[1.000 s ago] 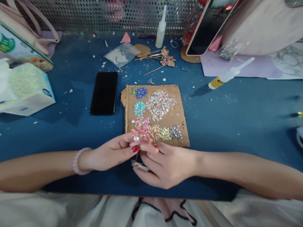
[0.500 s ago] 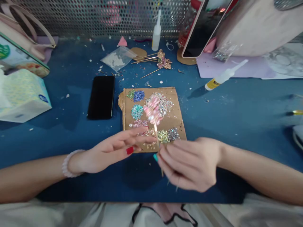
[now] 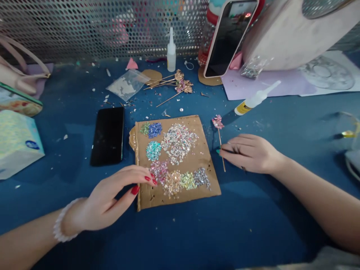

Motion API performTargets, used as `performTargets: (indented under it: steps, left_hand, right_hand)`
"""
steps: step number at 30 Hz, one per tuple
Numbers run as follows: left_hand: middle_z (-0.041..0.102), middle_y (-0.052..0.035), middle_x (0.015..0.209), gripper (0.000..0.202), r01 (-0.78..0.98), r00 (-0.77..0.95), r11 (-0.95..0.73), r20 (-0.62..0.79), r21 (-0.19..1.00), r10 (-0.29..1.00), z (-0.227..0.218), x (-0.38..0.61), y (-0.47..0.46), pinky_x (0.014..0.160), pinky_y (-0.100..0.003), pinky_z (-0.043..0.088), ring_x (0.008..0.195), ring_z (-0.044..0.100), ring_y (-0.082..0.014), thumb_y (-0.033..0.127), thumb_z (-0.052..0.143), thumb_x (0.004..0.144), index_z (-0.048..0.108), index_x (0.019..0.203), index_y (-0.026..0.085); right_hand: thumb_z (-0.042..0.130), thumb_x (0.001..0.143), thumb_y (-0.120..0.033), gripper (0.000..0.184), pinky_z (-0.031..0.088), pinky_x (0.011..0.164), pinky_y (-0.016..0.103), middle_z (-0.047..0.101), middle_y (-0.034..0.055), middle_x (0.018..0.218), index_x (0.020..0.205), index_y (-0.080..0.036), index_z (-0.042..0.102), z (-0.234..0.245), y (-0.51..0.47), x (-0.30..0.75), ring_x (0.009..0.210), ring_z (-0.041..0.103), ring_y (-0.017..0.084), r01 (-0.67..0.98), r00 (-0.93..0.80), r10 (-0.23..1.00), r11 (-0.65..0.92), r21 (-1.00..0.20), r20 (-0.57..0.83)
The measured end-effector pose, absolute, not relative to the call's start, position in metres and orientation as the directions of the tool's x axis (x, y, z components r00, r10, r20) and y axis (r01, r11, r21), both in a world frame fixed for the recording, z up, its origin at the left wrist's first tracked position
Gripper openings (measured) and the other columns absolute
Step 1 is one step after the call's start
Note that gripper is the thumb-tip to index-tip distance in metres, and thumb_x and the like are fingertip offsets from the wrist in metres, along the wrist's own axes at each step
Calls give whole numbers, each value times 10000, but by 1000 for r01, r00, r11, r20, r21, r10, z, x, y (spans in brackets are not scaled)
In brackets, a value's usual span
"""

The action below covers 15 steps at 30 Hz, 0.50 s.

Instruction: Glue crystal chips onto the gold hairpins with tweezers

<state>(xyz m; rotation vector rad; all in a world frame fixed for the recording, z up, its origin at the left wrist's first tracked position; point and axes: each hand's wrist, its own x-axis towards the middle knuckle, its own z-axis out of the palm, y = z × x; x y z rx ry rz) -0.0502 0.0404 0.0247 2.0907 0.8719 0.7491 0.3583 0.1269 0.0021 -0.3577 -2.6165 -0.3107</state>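
Note:
My right hand rests low over the table, to the right of the cardboard, its fingers closed on the stem of a hairpin. A pink cluster of flowers tops the hairpin, which points away from me. Something thin and dark shows under those fingers, too hidden to name. My left hand hovers at the left edge of the cardboard piece, thumb and fingers apart, nothing held. Its fingertips are beside the pink rhinestones. Other small piles include peach rhinestones, turquoise rhinestones and a large clear mixed pile.
A black phone lies left of the cardboard. Several finished hairpins lie behind it. One glue bottle stands at the back, another is tilted at right. A tissue box sits far left; a propped phone leans at back.
My right hand has carried the hairpin from above the cardboard to the table on its right. My left hand has drawn back left, away from the hairpin. The view has shifted.

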Motion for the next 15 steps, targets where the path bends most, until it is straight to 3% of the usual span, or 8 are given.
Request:
performTargets:
  steps: [4, 8, 12, 15]
  left_hand:
    - [759, -26, 1118, 505, 330, 549, -409, 180, 851, 816, 22, -50, 43, 1010, -195, 582, 1134, 707, -126, -83, 517, 848, 652, 1214, 238]
    - [758, -27, 1030, 468, 310, 516, -370, 172, 876, 839, 21, -50, 43, 983, -221, 602, 1092, 713, -134, -69, 508, 867, 653, 1188, 240]
    - [761, -17, 1007, 463, 329, 505, -368, 167, 870, 847, 21, -50, 44, 984, -215, 603, 1079, 721, -134, -64, 522, 853, 666, 1172, 238]
    - [763, -13, 999, 466, 324, 489, -359, 170, 875, 856, 19, -50, 45, 987, -229, 608, 1076, 723, -140, -82, 526, 843, 675, 1156, 230]
  right_hand:
    - [646, 931, -127, 23, 502, 635, 303, 658, 40, 763, 949, -133, 658, 9, 114, 358, 740, 620, 161, 238, -876, 136, 956, 170, 463]
    - [599, 930, -119, 89, 462, 553, 296, 551, 3, 622, 863, -148, 649, 13, 106, 354, 625, 538, 148, 201, -869, 93, 964, 175, 486]
    - [399, 1013, -184, 243, 500, 560, 296, 578, 11, 616, 940, -159, 630, 12, 103, 348, 598, 515, 144, 236, -788, 257, 965, -110, 559]
    - [493, 994, -186, 145, 572, 642, 317, 688, 53, 738, 984, -148, 633, 10, 108, 346, 688, 625, 159, 326, -758, 336, 938, -122, 560]
